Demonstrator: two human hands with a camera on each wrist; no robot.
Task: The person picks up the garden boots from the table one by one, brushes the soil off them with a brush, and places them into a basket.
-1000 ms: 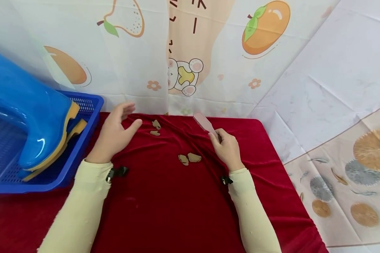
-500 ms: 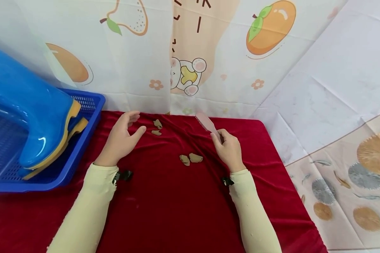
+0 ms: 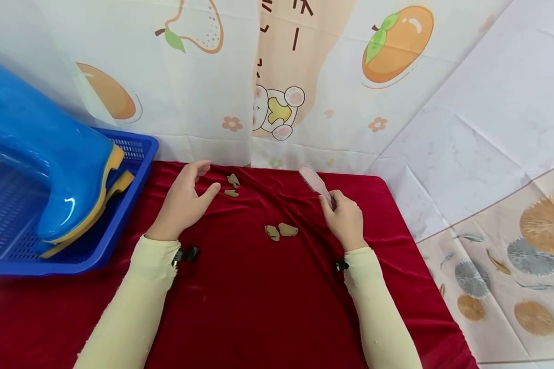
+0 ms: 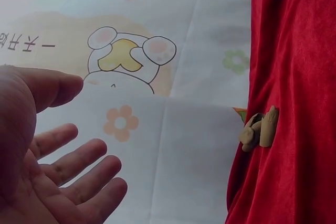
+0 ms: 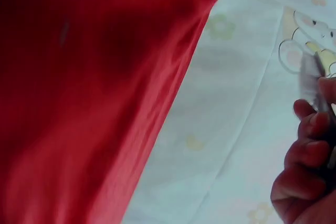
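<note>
My right hand (image 3: 344,220) grips the handle of a pale pink hairbrush (image 3: 315,180). The brush's head points up and left, raised over the right side of the red cloth. In the right wrist view the hairbrush (image 5: 310,80) is blurred, with curled fingers (image 5: 304,153) round its handle. At the left, my left hand (image 3: 177,207) is held in the air with thumb and fingers spread, holding nothing. Close to its right lie two small tan, lumpy pieces (image 3: 232,192). Another pair of flat tan pieces (image 3: 288,230) lies on the cloth between the two hands.
On the left stands a blue plastic basket (image 3: 150,154) holding blue rubber boots (image 3: 74,189) with yellow soles. The red cloth (image 3: 258,302) covers the table. Behind it hangs a white curtain (image 3: 194,118) with fruit prints, right along the table's back edge.
My left hand has shifted slightly right, fingers still spread. The hairbrush in my right hand has moved a little right, its head turned slightly. The tan pieces stay in place on the cloth.
</note>
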